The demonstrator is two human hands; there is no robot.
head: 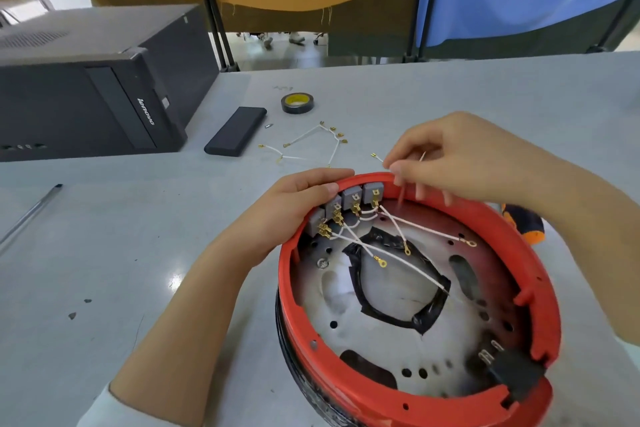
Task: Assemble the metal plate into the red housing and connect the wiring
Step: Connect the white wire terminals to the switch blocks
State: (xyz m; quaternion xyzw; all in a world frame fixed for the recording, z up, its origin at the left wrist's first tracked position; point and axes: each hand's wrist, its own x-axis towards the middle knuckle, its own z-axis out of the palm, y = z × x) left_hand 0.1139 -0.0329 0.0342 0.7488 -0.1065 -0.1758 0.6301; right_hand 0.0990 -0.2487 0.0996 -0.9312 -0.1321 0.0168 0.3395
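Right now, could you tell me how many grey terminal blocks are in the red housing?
4 grey blocks side by side inside the red housing's far-left rim: rightmost, next, third, lowest. The left hand may hide another.

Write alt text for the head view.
A left hand steadies the rim of a red housing holding a metal plate, while the right hand pinches a white wire above grey terminal blocks.

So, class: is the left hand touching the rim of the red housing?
Touching. The head view shows the left hand gripping the red housing at its far rim, fingers curled over the edge beside the grey switch blocks.
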